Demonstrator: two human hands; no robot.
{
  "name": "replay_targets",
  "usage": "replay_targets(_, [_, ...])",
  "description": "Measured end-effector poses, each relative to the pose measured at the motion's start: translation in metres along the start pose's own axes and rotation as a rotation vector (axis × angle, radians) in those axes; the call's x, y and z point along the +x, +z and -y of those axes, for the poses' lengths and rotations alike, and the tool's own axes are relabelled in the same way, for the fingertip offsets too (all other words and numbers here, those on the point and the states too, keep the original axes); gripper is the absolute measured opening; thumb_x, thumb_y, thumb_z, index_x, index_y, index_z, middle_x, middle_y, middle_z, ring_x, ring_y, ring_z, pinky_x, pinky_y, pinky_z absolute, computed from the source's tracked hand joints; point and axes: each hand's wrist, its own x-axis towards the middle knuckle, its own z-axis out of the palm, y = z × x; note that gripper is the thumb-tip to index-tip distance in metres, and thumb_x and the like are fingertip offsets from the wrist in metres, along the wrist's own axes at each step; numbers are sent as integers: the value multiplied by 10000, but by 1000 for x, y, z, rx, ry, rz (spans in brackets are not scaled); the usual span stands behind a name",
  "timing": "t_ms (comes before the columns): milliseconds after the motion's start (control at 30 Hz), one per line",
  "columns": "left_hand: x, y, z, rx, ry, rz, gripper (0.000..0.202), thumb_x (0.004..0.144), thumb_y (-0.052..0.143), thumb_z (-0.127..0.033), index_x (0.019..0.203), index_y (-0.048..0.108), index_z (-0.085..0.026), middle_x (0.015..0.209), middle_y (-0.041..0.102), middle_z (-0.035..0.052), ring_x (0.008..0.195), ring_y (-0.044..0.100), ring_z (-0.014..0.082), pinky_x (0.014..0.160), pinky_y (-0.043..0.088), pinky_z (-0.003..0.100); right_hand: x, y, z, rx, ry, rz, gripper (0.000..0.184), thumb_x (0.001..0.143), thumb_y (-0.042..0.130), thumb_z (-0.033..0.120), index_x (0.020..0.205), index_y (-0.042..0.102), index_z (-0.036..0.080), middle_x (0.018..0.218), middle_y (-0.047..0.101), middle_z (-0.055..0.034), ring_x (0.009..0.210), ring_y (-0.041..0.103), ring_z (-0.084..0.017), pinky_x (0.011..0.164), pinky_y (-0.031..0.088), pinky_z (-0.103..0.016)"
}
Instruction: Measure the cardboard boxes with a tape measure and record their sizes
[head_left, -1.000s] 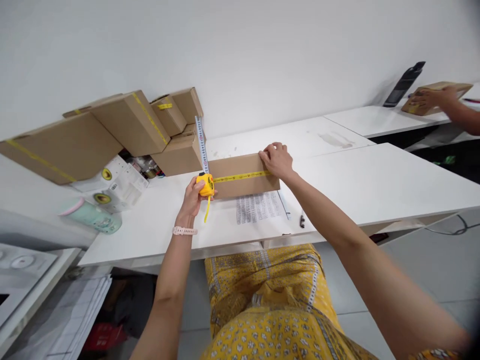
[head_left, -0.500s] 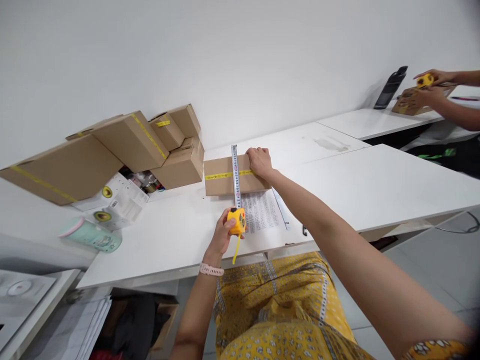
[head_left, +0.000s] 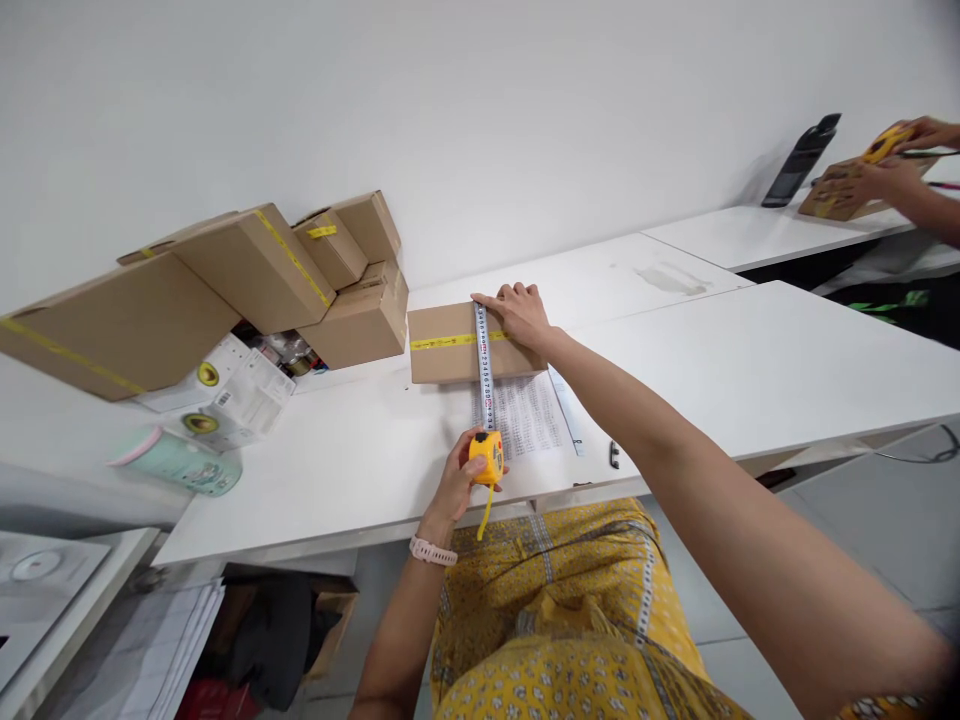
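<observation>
A yellow tape measure [head_left: 487, 458] is in my left hand [head_left: 454, 480], the fingers closed round its case and a yellow strap hanging below. Its extended blade [head_left: 485, 365] runs away from me across the top of a brown cardboard box [head_left: 442, 343] banded with yellow tape. My right hand [head_left: 521, 318] rests over the box's far right part, gripping it. One digit of that hand reaches left and touches the blade's far end at the box's back edge. A printed sheet [head_left: 529, 420] lies partly under the box.
Stacked cardboard boxes [head_left: 247, 270], a white carton with avocado pictures [head_left: 247, 395] and a mint tumbler [head_left: 180, 462] stand on the left. A small black object [head_left: 614, 455] lies near the table edge. At far right, another person's hands [head_left: 889, 180] hold a yellow tape measure over a box.
The blade has shifted right across the box, with my left hand and the case moving right too. My right hand has stretched a digit out to the blade's far end.
</observation>
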Motion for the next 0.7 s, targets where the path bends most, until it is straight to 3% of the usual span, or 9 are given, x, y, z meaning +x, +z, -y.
replay_targets(333, [19,-7,30,2,-21,-2,814,627,898,-418,1315,507,-227,1285,642,132,923,726,260,722,600,346,-2,3,-1,3,-9,8,619,1000,286,169,1550,451,400,1234,587,-146,1056,438,-325,913,274,-464])
replay_targets(467, [19,-12,34,-19,-36,18,807,634,906,-393,1320,514,-229,1310,655,135,986,714,263,829,588,391,-6,2,0,44,-5,-11,607,996,297,196,1541,456,411,1230,574,-135,1062,423,-328,935,284,-479])
replay_targets(700, [20,-15,39,-42,-57,11,863,601,931,-398,1336,518,-216,1234,684,125,973,720,271,867,579,421,-7,4,-1,73,3,0,577,998,328,247,1536,454,414,1220,548,-126,1082,397,-337,959,293,-498])
